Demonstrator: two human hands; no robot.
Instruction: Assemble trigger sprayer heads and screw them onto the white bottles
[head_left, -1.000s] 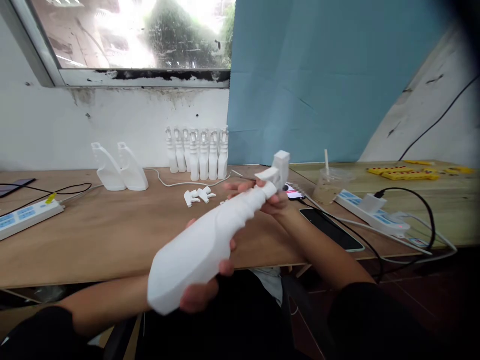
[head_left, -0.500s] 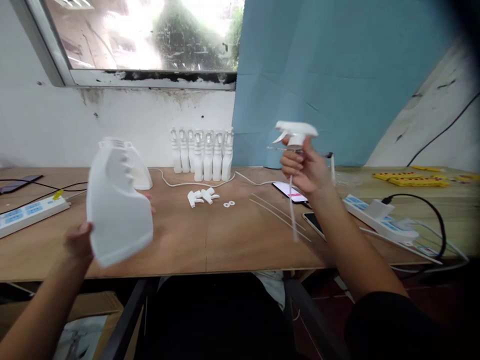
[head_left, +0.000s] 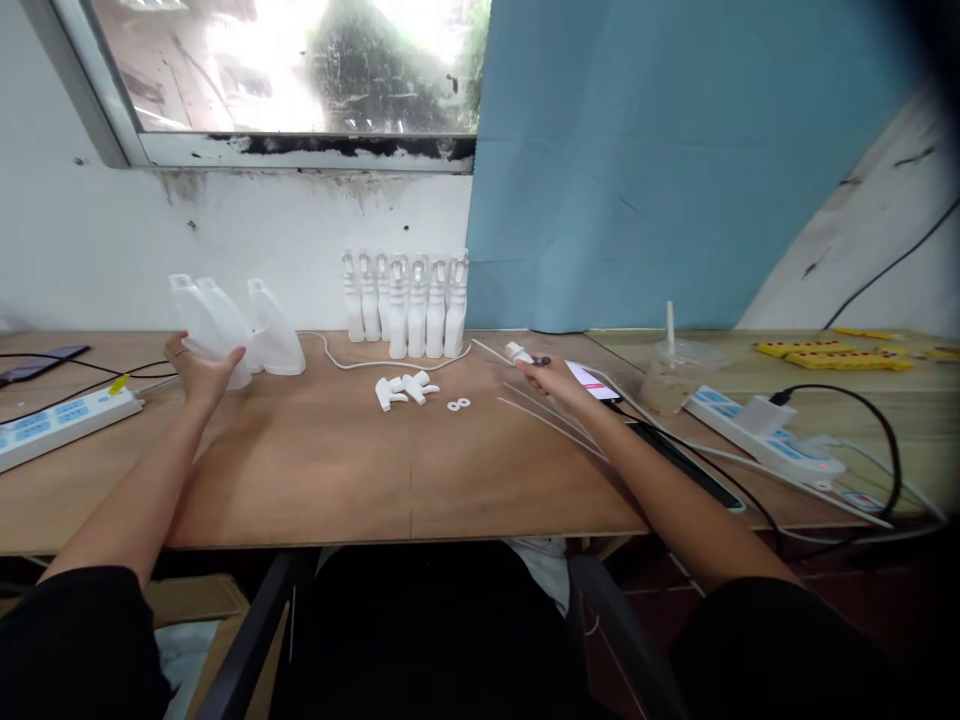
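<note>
My left hand (head_left: 196, 372) reaches far left and is closed round the base of a white plastic bottle (head_left: 204, 318), which stands upright on the wooden table (head_left: 337, 470) against two similar bottles (head_left: 274, 335). My right hand (head_left: 551, 378) rests low on the table near a lit phone (head_left: 591, 381). It is closed on a white trigger spray head (head_left: 519, 352), whose thin dip tube is hard to make out. Between the hands lie loose trigger heads (head_left: 401, 388) and two small white washers (head_left: 457, 404).
A row of white spray heads (head_left: 405, 300) stands against the wall. Thin dip tubes (head_left: 551, 418) lie by my right wrist, beside a dark phone (head_left: 679, 460). A cup with a straw (head_left: 666, 375), power strips (head_left: 56, 418) (head_left: 765, 435), cables and yellow parts (head_left: 817, 355) sit around.
The bottle and spray head have been pulled apart. My left hand carried the bottle left and set it by the other bottles. My right hand lowered the spray head from the air to the table.
</note>
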